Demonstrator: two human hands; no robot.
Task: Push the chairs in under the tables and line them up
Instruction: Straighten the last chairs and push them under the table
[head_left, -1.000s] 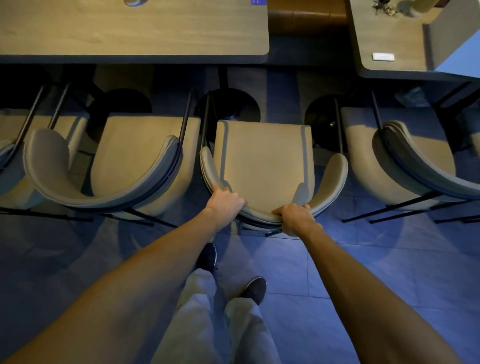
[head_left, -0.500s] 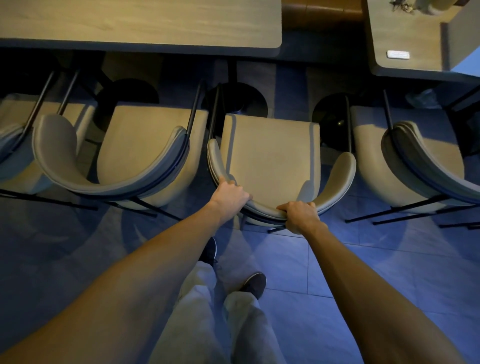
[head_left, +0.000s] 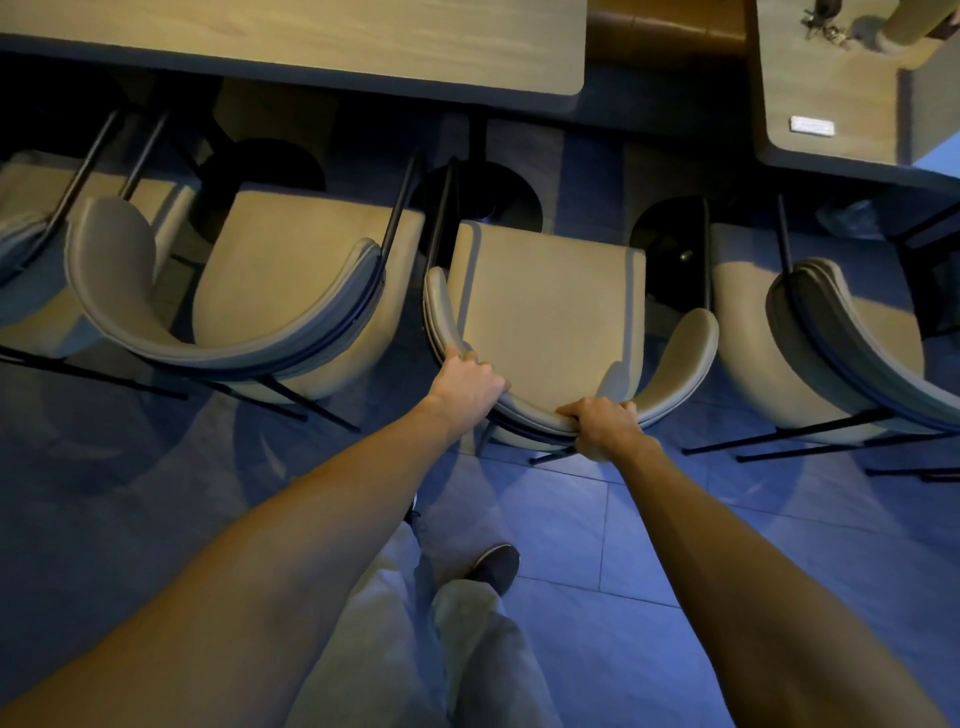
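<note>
A: Which chair is being handled?

B: The middle chair (head_left: 545, 312), a beige padded one with a curved wraparound backrest and thin black metal legs. It stands on the floor in front of the long wooden table (head_left: 291, 41), its seat front just short of the table's near edge and close to the round dark table base (head_left: 483, 202).

A: And the hands?

B: Both are on the top rim of its backrest. The left hand (head_left: 467, 387) is wrapped over the rim on the left curve, fingers curled onto the inner side. The right hand (head_left: 605, 426) is clenched around the rim at the rear of the curve, knuckles up. Both arms are stretched out nearly straight.

A: What sits around it?

B: A matching chair on the left (head_left: 249, 301), just beside it and turned a little, so its backrest opening faces up and left. Another chair on the right (head_left: 810, 332), also angled, its back swinging toward the right edge. A further one at the far left (head_left: 26, 244) is only partly in view.

A: Anything else?

B: A second table (head_left: 826, 78) at the upper right, carrying a small white tag (head_left: 812, 125). Below, light trousers (head_left: 415, 649) and a dark shoe (head_left: 496, 564) on blue-grey floor tiles (head_left: 623, 571).
</note>
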